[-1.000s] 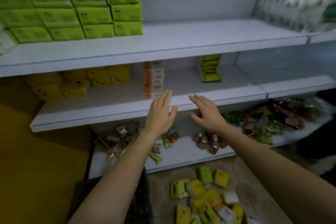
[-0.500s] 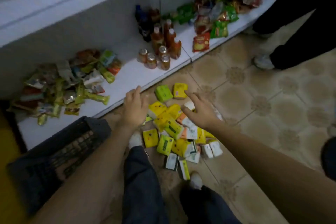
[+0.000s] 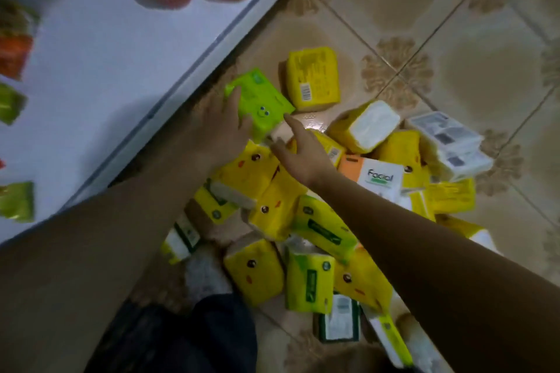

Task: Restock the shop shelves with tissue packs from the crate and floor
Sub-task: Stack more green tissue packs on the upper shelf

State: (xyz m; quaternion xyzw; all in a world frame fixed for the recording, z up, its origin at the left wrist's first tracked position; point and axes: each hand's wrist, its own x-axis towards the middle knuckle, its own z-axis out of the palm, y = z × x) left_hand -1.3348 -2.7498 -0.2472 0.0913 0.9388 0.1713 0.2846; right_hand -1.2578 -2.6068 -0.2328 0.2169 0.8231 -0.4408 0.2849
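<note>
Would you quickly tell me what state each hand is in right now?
Left hand: open, straight fingers against the green tissue pack.
Right hand: open, holding nothing, index finger extended toward that pack.

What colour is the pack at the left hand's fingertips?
The pack is bright green with a smiley; head view.

"Facial" stands on the white-and-orange pack (image 3: 375,175), at two o'clock in the pile (image 3: 266,212). Other print is too blurred to read.
</note>
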